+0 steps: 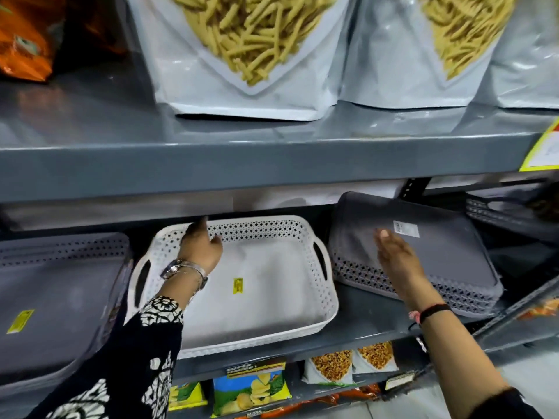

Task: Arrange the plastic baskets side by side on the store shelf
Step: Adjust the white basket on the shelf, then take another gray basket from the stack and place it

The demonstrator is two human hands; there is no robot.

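A white perforated plastic basket (272, 297) with side handles lies flat in the middle of the grey shelf (369, 322). My left hand (201, 246) reaches over its back left rim, fingers apart and extended, holding nothing. To the right, a grey perforated basket (447, 255) leans tilted toward the back, its base facing me with a white label. My right hand (396, 252) rests flat against that base, fingers apart. At the far left sits another grey basket (54, 294) with a yellow sticker.
The shelf above (242, 164) overhangs closely and carries large white snack pouches (242, 55). Another dark basket (508, 210) stands at the far right. Snack packets (251, 391) fill the shelf below. A yellow price tag (544, 149) hangs at the right.
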